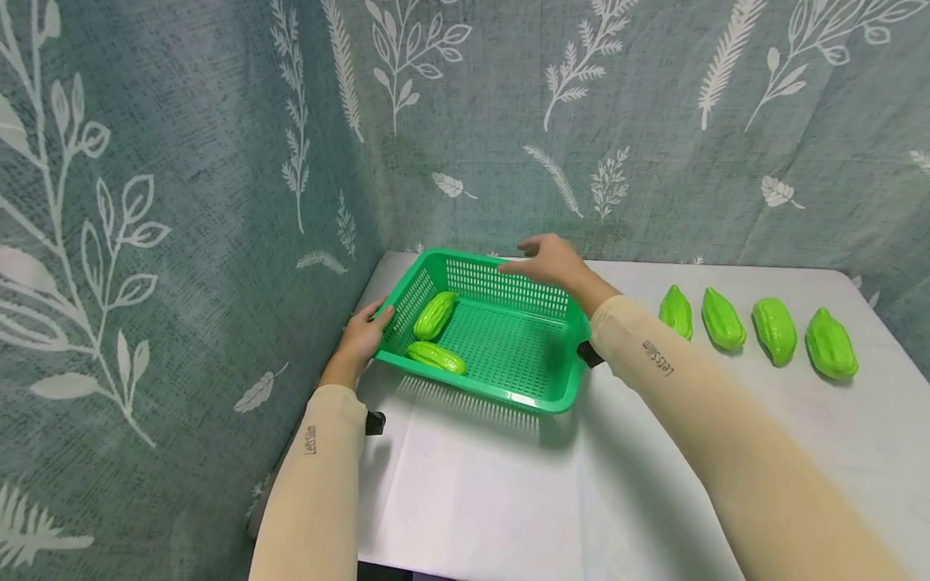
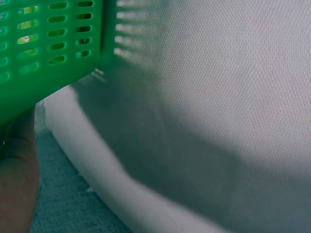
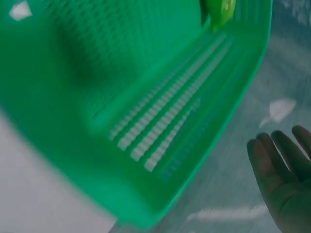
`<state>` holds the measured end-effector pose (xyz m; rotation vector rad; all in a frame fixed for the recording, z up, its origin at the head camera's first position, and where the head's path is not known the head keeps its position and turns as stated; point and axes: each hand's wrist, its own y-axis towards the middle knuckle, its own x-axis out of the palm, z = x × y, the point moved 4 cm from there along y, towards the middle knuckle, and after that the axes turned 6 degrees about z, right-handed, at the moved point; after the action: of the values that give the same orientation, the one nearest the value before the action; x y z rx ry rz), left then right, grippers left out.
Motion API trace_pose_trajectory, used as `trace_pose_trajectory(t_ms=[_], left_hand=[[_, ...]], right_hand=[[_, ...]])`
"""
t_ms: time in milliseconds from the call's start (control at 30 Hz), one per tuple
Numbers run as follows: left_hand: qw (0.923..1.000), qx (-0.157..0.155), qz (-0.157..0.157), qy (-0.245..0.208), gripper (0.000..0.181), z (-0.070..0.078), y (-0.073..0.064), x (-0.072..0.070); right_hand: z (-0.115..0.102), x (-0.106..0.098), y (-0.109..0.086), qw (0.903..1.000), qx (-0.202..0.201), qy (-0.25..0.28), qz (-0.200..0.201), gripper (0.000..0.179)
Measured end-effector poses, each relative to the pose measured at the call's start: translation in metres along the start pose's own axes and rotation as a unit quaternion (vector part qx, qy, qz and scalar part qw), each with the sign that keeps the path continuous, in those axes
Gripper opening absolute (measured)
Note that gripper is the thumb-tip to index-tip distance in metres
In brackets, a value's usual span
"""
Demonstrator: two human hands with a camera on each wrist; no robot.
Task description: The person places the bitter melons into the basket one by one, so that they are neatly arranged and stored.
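A green slotted plastic basket (image 1: 501, 395) is at the table's left end. Inside, toward its left side, lie two bright green ridged gourds, one (image 1: 436, 315) behind the other (image 1: 436, 357). My left hand (image 1: 359, 337) grips the basket's left rim, thumb on top; the left wrist view shows only part of that hand (image 2: 18, 170) beside the basket wall. Above the far rim hovers my right hand (image 1: 548, 262), fingers extended and holding nothing. In the right wrist view this hand (image 3: 286, 179) is apart from the basket's edge.
Several similar gourds stand in a row on the white table (image 1: 654, 452) to the right, the nearest gourd (image 1: 676, 312) partly behind my right sleeve. Leaf-patterned grey-green cloth (image 1: 494, 161) hangs behind the table and along its left side.
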<state>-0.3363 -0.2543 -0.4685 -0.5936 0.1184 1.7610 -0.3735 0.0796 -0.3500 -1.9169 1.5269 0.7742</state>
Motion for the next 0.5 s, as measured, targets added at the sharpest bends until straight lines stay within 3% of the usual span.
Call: trace_pose_trajectory(t_ms=[233, 500], left_hand=[[1.0000, -0.001, 0.000, 0.000, 0.060, 0.002, 0.000, -0.001], [0.9998, 0.011, 0.000, -0.016, 0.057, 0.003, -0.002, -0.001]], right_hand=[[-0.031, 0.048, 0.003, 0.9939, -0.025, -0.044, -0.098, 0.071], [-0.037, 0.095, 0.006, 0.9800, -0.029, -0.085, -0.178, 0.070]])
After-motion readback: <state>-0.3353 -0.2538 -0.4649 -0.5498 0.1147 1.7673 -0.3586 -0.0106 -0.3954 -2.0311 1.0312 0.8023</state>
